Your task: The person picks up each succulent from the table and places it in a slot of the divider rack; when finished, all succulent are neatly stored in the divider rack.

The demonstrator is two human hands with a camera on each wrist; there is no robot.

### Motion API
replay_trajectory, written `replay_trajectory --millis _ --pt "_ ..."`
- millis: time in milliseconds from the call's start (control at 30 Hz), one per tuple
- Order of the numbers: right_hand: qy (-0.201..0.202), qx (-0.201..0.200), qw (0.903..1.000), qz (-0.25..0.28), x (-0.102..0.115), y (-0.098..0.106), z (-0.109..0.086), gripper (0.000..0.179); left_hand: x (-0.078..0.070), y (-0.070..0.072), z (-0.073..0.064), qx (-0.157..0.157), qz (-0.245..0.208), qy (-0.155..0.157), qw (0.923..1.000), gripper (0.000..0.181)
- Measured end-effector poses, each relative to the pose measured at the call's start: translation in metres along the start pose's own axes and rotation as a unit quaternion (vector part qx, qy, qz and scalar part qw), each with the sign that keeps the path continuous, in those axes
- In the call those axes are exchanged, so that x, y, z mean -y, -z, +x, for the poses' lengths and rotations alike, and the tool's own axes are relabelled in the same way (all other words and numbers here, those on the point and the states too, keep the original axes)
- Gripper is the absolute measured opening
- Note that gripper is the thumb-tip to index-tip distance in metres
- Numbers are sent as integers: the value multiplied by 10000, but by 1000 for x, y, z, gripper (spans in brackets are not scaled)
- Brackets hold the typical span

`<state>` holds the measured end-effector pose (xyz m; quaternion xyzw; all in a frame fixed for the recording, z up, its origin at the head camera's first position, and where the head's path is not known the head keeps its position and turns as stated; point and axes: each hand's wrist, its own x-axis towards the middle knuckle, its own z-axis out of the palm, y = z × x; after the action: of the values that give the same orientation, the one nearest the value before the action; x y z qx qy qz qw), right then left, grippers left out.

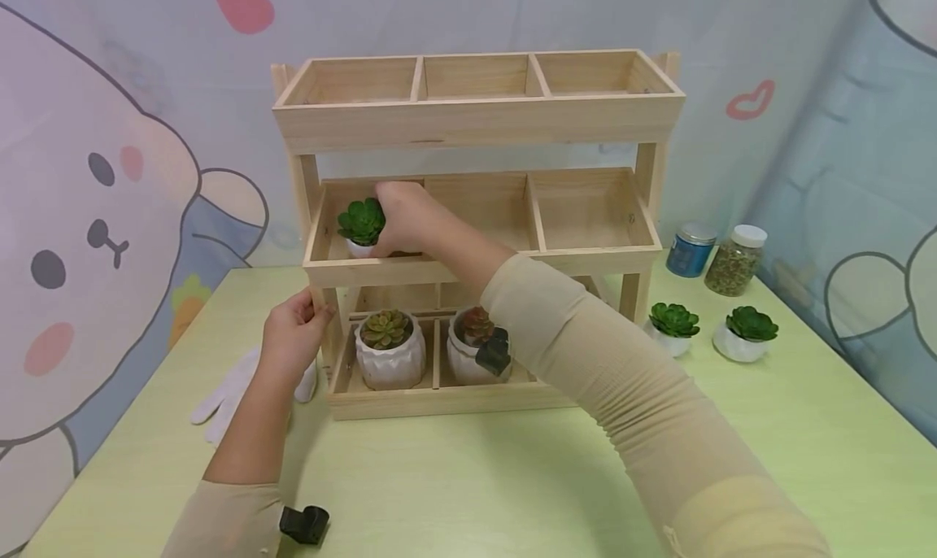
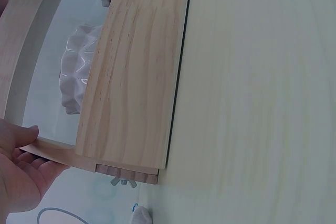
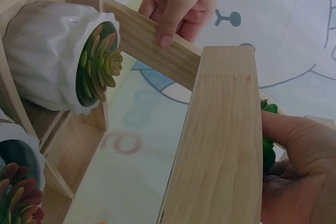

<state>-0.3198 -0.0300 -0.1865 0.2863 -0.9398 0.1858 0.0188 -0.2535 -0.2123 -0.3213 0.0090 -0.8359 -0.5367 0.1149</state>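
My right hand [image 1: 407,219] grips a small white pot with a green succulent [image 1: 362,221] in the left compartment of the middle tier of a wooden three-tier shelf [image 1: 479,124]. In the right wrist view that tier's front board hides part of the pot. My left hand [image 1: 291,331] pinches the shelf's left upright [image 1: 330,324] between thumb and fingers, just below the middle tier. On the bottom tier stand two larger white ribbed pots, one with a yellow-green succulent [image 1: 386,329], the other with a reddish succulent [image 1: 477,327] partly behind my right sleeve.
Two more green succulents in small white pots [image 1: 672,320] [image 1: 747,334] stand right of the shelf. Behind them are a blue tin [image 1: 691,250] and a white-lidded jar [image 1: 735,260]. White gloves [image 1: 233,391] lie on the table beside my left forearm.
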Motion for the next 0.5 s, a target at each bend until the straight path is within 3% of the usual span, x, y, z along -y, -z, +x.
replay_trajectory --millis 267,500 --pt "-241 166 9991 303 0 5 -1 60 1 -1 1 -8 -4 29 10000 40" --pt "-166 265 9992 267 1 13 -6 61 0 0 1 -26 -2 54 10000 41"
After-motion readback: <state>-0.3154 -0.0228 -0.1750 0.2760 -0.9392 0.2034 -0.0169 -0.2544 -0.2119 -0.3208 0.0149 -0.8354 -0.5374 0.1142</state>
